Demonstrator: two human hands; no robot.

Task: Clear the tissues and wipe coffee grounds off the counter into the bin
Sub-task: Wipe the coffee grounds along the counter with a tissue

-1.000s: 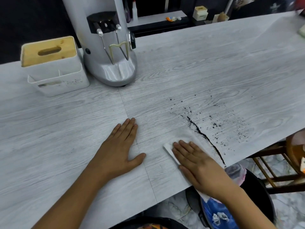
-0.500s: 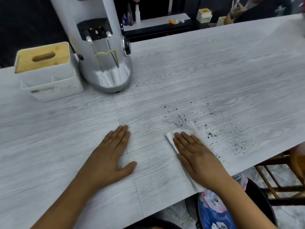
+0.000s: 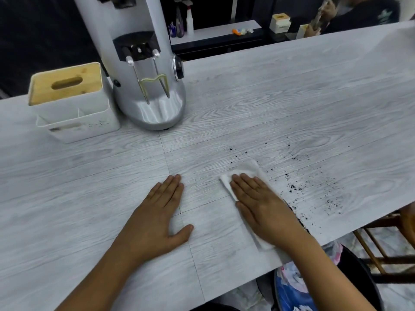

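My right hand lies flat with straight fingers on a white tissue, pressing it onto the grey wood-grain counter. Dark coffee grounds are scattered to the right of the tissue, and a thin dark line of them runs along my hand's right side toward the counter edge. My left hand rests flat on the counter, fingers straight, holding nothing. Below the counter edge under my right forearm stands the black bin with a colourful liner and crumpled tissues inside.
A silver coffee grinder stands at the back left, beside a white tissue box with a wooden lid. A wooden chair is at the right by the bin. A person sits beyond the counter's far right.
My right hand has slid the tissue away from me and slightly right, over the line of grounds, which is now mostly covered. My left hand has stayed flat in place.
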